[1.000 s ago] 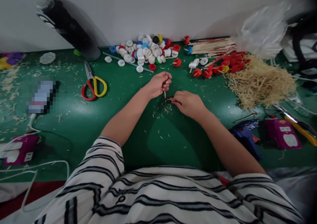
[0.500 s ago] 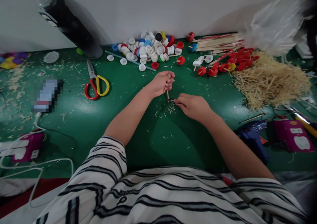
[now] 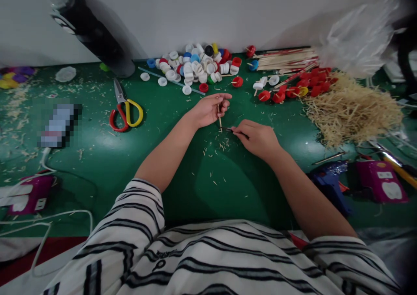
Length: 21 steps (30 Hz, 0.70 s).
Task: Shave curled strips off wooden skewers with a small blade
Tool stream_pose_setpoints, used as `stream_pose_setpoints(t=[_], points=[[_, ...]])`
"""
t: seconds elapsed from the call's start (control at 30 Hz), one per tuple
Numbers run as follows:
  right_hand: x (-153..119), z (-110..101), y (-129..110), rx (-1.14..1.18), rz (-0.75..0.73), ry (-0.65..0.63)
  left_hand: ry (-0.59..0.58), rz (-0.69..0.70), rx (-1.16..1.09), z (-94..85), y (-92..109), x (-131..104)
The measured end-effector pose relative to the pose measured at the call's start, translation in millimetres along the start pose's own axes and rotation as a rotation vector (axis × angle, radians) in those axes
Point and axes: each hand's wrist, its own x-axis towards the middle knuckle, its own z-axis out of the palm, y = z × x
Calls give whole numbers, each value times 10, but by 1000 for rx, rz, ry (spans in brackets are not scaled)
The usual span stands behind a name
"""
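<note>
My left hand (image 3: 211, 109) grips a thin wooden stick (image 3: 219, 116) between thumb and fingers, its index finger stretched out. The stick's lower end points down toward the green table. Pinched in my right hand (image 3: 256, 138) is a small dark metal blade (image 3: 226, 129), whose tip lies at or very near the stick's lower end; contact is too small to tell. Fine wood shavings (image 3: 224, 144) are scattered on the table just below both hands.
Bottle caps (image 3: 195, 64) are heaped behind my hands, with sticks (image 3: 286, 59) and red caps (image 3: 316, 81) to their right. A straw-like shavings pile (image 3: 355, 108) lies right. Scissors (image 3: 124, 108), a phone (image 3: 60, 123) and a bottle (image 3: 94, 36) stand or lie left.
My left hand's fingers have loosened and the index finger has extended, showing more of the stick. My right hand has shifted slightly right with the blade.
</note>
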Motion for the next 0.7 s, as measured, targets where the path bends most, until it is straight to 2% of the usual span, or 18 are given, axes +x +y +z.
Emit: stream_pose_setpoints(t=[0.23,0.7], points=[[108,37,-65,-93,-15,-21,10,7,28,35,-10,2],[80,22,14,-39,-31,-61,147,48,129,134,-44,25]])
